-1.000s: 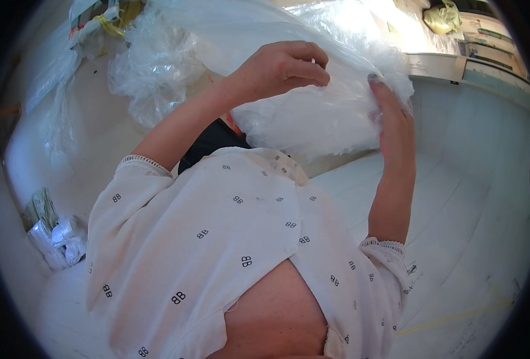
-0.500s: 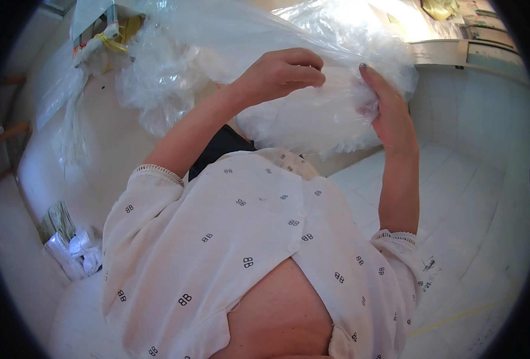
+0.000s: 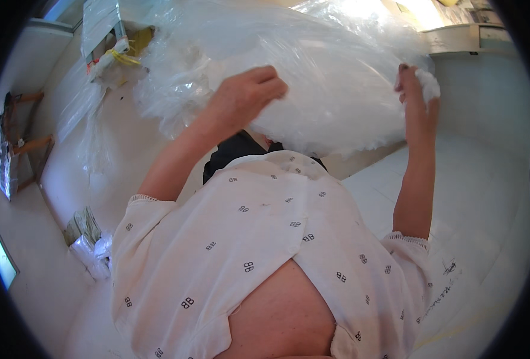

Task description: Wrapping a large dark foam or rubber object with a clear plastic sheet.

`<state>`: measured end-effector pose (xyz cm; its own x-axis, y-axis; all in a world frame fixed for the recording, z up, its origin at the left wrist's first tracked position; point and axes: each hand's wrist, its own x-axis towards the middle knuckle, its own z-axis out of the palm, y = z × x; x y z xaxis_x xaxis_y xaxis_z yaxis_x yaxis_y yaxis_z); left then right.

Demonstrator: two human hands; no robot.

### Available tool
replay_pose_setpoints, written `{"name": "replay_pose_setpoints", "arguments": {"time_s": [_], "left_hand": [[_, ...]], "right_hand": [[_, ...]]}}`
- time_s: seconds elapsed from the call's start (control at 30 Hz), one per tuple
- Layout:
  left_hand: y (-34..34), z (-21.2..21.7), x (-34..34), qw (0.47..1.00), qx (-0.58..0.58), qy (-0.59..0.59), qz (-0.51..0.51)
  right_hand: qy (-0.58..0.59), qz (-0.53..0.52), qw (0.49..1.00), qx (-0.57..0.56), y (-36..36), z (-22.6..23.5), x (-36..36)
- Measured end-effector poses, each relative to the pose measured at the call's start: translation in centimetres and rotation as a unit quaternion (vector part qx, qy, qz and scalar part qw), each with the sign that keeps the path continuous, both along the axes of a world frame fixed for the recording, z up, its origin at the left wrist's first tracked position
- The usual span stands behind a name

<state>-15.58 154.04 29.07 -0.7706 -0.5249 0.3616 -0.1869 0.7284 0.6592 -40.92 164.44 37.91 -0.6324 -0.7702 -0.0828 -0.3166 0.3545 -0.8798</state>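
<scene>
A large heap of clear plastic film (image 3: 330, 78) spreads in front of my body, with cloudy white, soft-looking stuff showing through its lower part. My left hand (image 3: 250, 94) hovers over the left side of this heap. Its fingers are bent and pressed together, and what they hold, if anything, is hidden. At the heap's right edge, my right hand (image 3: 417, 99) is raised and closed around a small white wad (image 3: 427, 85). Whether that wad is bunched film or soft filling I cannot tell.
At upper left, a metal-framed stand (image 3: 116, 39) carries a yellow tie (image 3: 123, 57) and hanging film. A brown wooden frame (image 3: 34, 145) stands at far left, above bundled clear packets (image 3: 91, 251). A pale ledge (image 3: 456, 39) runs along the upper right. White boards (image 3: 456, 197) lie at right.
My hands have moved apart: the left went left and slightly down, the right went right. My right fingers have closed around a white wad. The film between my hands is spread wider.
</scene>
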Motion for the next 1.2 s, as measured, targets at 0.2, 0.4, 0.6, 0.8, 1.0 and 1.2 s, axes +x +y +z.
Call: {"name": "replay_pose_setpoints", "arguments": {"time_s": [0.2,0.4,0.6,0.8,1.0,1.2], "left_hand": [[2.0,2.4,-3.1,0.993,0.039,0.115,0.009],[3.1,2.1,-4.3,0.963,0.19,0.19,0.005],[3.1,0.8,-2.8,0.977,0.169,0.133,0.006],[2.1,-2.6,-2.6,0.996,0.042,0.077,0.029],[1.9,-4.7,-2.6,0.975,0.185,0.121,-0.009],[-0.7,-5.8,-4.9,0.976,0.075,0.167,0.119]], "right_hand": [[0.127,0.264,0.954,-0.063,0.7,-1.8,5.6],[0.046,0.372,0.927,-0.014,1.2,-3.2,4.9],[0.207,0.273,0.936,-0.086,0.8,-3.0,6.7],[0.305,0.323,0.893,-0.07,2.1,-1.2,6.9],[0.334,0.267,0.899,-0.098,2.8,0.6,5.9],[0.256,0.254,0.929,-0.087,4.0,2.3,6.0]]}}
